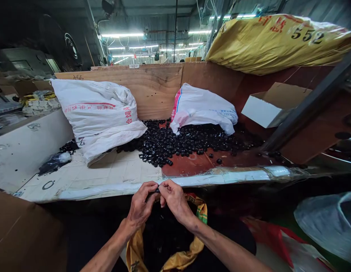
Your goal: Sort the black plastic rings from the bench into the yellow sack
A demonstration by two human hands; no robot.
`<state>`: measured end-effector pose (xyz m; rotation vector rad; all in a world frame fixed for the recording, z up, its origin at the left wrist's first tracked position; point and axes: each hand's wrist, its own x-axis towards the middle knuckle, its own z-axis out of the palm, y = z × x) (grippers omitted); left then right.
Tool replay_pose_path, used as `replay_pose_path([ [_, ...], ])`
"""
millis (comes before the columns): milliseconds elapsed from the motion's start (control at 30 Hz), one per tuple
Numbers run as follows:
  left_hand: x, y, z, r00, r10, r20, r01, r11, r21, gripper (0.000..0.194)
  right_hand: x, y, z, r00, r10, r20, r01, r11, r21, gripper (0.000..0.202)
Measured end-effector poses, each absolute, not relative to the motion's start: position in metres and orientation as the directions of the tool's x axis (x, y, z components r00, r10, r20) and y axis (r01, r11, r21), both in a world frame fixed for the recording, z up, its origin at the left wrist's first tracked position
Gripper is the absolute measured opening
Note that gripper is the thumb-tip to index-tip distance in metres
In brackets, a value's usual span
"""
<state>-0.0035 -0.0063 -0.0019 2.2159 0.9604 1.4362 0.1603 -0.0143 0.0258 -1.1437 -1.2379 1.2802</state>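
The open yellow sack (182, 260), its mouth rolled down, stands below the front edge of the worktop (115, 166), between the forearms. Its interior is dark; black contents (164, 234) show, but single items are hard to make out. On the worktop, the left white sack (98, 105), marked in red print, leans with its lower end beside the pile of black pieces (178, 139). The right white sack (206, 104) lies over the rear of that pile and hides part of it. A closed yellow sack (277, 45) numbered 552 rests on top of the back boards.

A white-sided cardboard box (266, 109) sits at the right, partly behind a slanting metal post (306, 102). Taped plastic edging (235, 176) runs along the front of the worktop, between the hands and the pile. A dark plastic bag (55, 162) lies at the left end.

The left hand (141, 204) and the right hand (175, 202) meet above the mouth of the open yellow sack, both pinching a small black piece (157, 190) between thumbs and fingers. The piece is dark and slightly shiny; the fingers cover most of it, so its full shape cannot be determined.
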Motion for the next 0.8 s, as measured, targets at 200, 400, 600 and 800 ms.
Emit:
replay_pose_path([
  [200, -0.022, -0.001, 0.020, 0.511, 0.567, 0.646, 0.356, -0.824, 0.442, 0.031, 0.164, -0.003, 0.029, -0.258, 0.937, -0.238, -0.083, -0.267, -0.960, 0.029],
  [400, -0.030, 0.062, 0.038, 0.260, 0.883, 0.391, 0.627, -0.463, 0.627, 0.017, 0.180, 0.060, 0.025, -0.128, 0.937, 0.325, 0.694, 0.318, -0.646, 0.011],
  [600, -0.014, 0.119, 0.014, 0.202, 0.905, 0.374, 0.803, -0.372, 0.465, 0.033, 0.167, 0.097, 0.009, -0.184, 0.940, 0.288, 0.859, 0.296, -0.417, 0.016],
  [800, -0.014, 0.113, 0.014, 0.193, 0.908, 0.372, 0.792, -0.368, 0.488, 0.010, 0.169, 0.094, -0.004, -0.201, 0.913, 0.356, 0.810, 0.359, -0.464, 0.002],
])
